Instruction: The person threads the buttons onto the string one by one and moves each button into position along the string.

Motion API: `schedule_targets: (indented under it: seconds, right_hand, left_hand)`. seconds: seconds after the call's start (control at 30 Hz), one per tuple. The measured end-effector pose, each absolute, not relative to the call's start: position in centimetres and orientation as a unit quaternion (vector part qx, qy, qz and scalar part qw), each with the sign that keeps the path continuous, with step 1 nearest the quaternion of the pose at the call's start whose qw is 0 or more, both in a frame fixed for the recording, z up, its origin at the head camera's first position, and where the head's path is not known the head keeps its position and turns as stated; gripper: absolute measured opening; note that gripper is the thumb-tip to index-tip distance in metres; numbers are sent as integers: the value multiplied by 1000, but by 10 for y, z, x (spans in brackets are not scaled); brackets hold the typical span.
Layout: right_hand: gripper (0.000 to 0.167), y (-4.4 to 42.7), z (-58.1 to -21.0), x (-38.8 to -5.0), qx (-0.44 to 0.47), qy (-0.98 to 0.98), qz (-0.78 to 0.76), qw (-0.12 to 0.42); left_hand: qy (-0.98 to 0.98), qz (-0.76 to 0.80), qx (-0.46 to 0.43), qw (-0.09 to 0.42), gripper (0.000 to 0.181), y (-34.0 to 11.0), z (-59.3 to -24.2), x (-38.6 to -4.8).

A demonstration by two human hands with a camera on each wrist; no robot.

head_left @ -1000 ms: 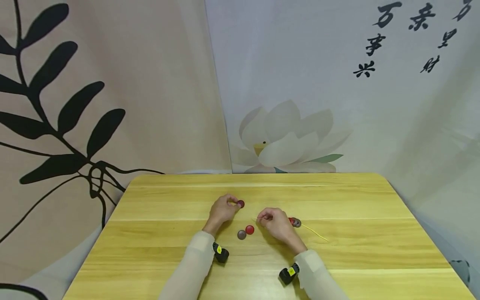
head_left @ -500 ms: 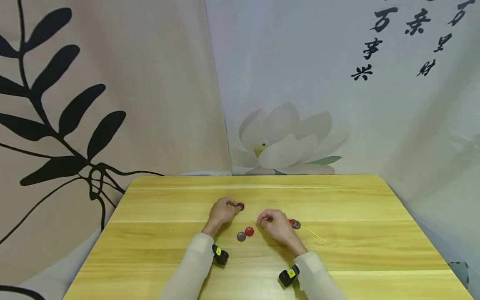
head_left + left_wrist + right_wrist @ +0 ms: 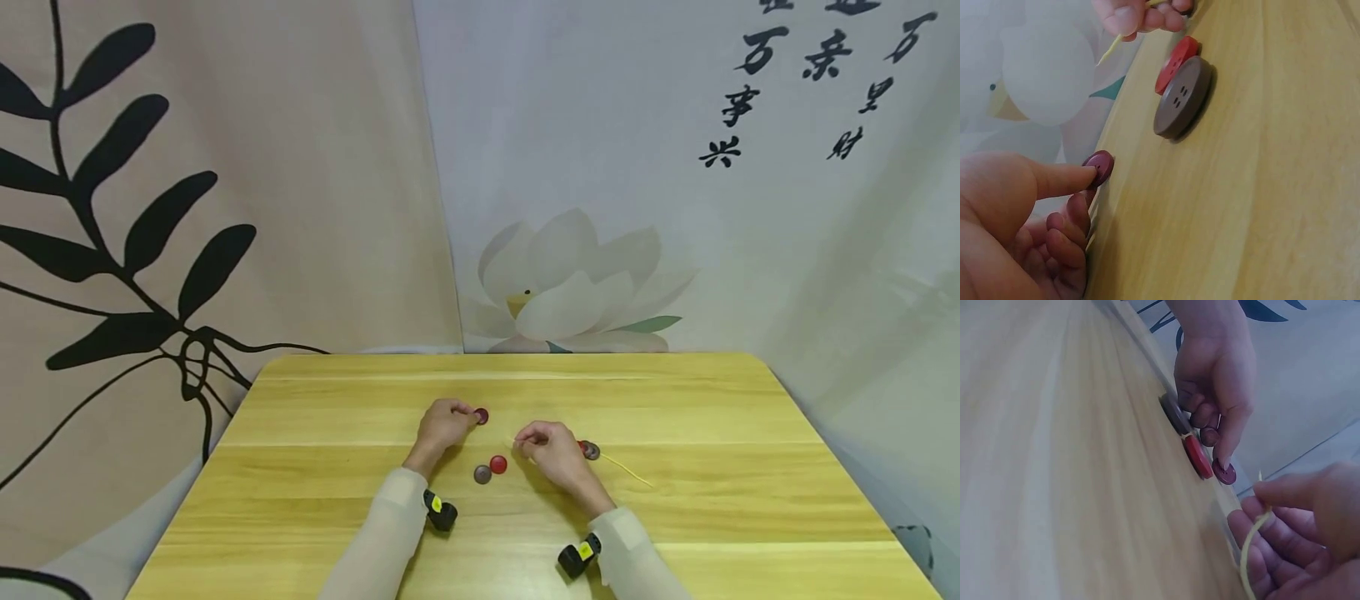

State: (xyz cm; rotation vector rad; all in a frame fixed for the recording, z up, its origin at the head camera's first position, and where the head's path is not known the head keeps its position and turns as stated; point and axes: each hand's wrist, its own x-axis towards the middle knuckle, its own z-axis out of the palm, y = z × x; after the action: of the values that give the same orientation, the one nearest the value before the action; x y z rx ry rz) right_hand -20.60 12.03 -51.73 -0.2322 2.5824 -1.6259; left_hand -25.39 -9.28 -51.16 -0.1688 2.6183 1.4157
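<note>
This is looking like a screened-off indoor corner (whether in a home or a studio, the views aren't telling): creased cloth hangings [image 3: 322,175], one bearing dark leaves [image 3: 167,222], another bearing a pale lotus [image 3: 585,308] and brushed Chinese characters [image 3: 827,57], are hanging behind and beside a wood-grain table [image 3: 517,550], which is filling the foreground

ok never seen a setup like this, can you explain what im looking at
There's no machine here, just a person working bare-handed. The wide picture comes from a camera worn on the head, looking forward and down; the other two come from the black wrist cameras. The left hand holds a purple button; the right hand pinches a yellow string. On the wooden table a red button lies beside a brown button, with more buttons next to the right hand.
</note>
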Motion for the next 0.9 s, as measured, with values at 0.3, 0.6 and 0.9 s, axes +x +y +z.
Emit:
schedule_targets:
  seconds: [0.3, 0.6, 0.9]
  right_hand:
    - [11, 119, -519, -201, -64, 825, -559, 61]
    - [9, 120, -515, -199, -56, 822, -563, 65]
    - [10, 122, -510, -198, -55, 820, -567, 60]
  left_hand:
    - [870, 483, -56, 83, 15, -94, -520, -249]
    - [858, 507, -27, 78, 14, -94, -515, -245]
    - [841, 535, -21, 80, 15, -91, -510, -242]
